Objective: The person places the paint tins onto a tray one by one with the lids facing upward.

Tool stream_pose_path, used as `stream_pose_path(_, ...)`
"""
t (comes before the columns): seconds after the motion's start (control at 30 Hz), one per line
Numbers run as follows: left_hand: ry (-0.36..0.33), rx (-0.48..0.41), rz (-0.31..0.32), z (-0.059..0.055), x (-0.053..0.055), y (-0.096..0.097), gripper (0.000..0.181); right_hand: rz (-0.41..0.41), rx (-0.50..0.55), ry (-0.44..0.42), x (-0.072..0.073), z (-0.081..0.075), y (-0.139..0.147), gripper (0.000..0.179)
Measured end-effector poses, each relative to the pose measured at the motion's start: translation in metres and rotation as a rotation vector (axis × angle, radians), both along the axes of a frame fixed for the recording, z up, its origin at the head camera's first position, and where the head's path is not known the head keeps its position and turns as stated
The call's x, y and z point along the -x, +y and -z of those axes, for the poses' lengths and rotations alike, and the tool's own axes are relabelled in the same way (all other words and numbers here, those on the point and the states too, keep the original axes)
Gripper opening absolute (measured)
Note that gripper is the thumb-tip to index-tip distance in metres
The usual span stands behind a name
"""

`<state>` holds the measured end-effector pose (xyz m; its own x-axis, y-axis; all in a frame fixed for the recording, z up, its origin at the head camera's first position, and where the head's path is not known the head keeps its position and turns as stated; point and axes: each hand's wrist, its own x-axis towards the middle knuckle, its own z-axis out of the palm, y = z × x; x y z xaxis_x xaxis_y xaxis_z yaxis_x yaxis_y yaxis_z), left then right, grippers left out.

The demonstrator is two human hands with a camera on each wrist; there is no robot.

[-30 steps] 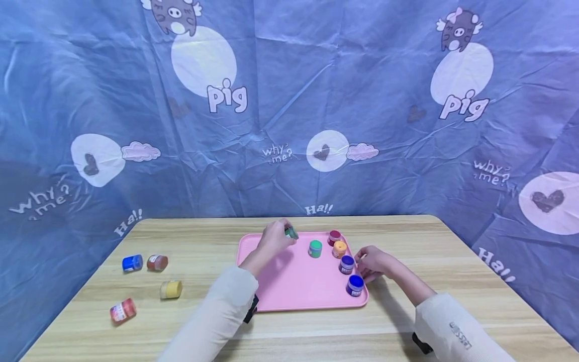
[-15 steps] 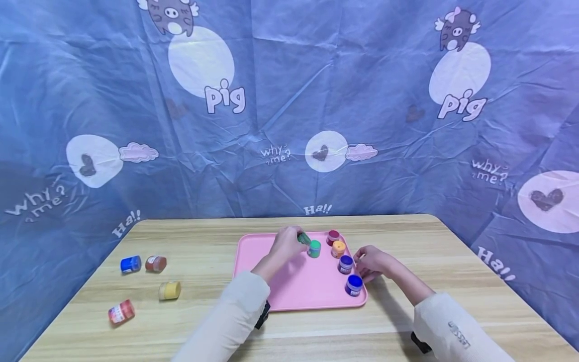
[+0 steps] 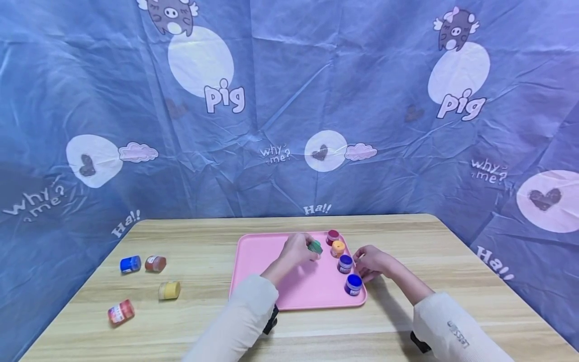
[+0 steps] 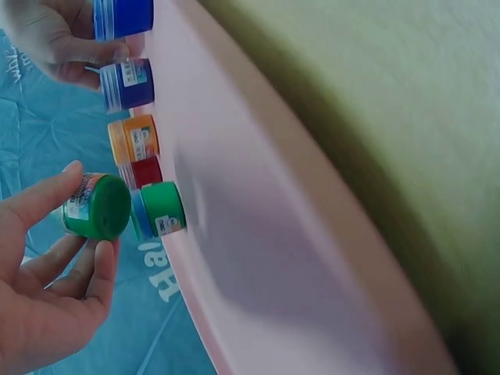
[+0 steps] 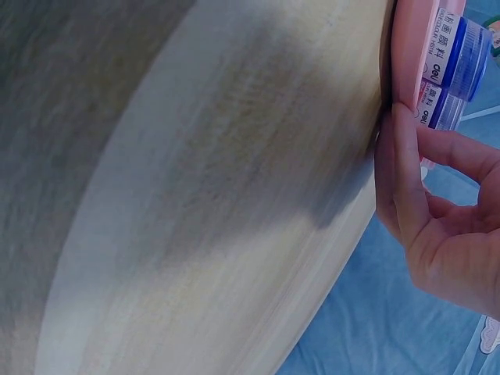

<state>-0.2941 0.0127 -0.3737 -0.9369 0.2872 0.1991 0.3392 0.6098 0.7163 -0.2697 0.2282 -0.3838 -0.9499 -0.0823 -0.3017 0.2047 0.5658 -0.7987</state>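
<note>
here, the left hand (image 3: pixel 296 250) grips a dark green jar (image 4: pixel 98 207).

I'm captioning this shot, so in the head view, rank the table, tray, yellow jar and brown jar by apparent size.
1. Table
2. Tray
3. Yellow jar and brown jar: too alike to rank; the yellow one is nearer the camera.

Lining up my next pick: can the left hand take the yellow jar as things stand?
Probably not: the left hand grips a green jar over the pink tray, though the yellow jar looks unobstructed.
</note>
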Motion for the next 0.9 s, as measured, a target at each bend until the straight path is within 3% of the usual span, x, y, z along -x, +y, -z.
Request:
stream_pose_path(0.13, -0.040, 0.009, -0.016, 0.003, -0.001, 0.005, 0.026, -0.001, 0.005, -0.002, 0.000, -0.001, -0.001, 0.020)
stream_pose_path(0.3, -0.040, 0.066, -0.028, 0.004, -0.005, 0.008, 0.033, 0.004, 0.007, -0.009, 0.000, -0.002, -0.001, 0.019)
stream_pose_path(0.53, -0.063, 0.125, -0.009, 0.010, -0.001, 0.011, 0.034, 0.008, 0.000, -0.015, 0.000, -0.002, -0.001, 0.019)
stream_pose_path(0.67, -0.036, 0.162, 0.020, 0.016, 0.002, 0.012, 0.035, 0.011, -0.014, -0.024, 0.000, -0.002, -0.001, 0.019)
stream_pose_path(0.9, -0.086, 0.194, 0.010, 0.012, -0.005, 0.015, 0.038, 0.019, -0.016, -0.024, 0.000, -0.003, -0.001, 0.019)
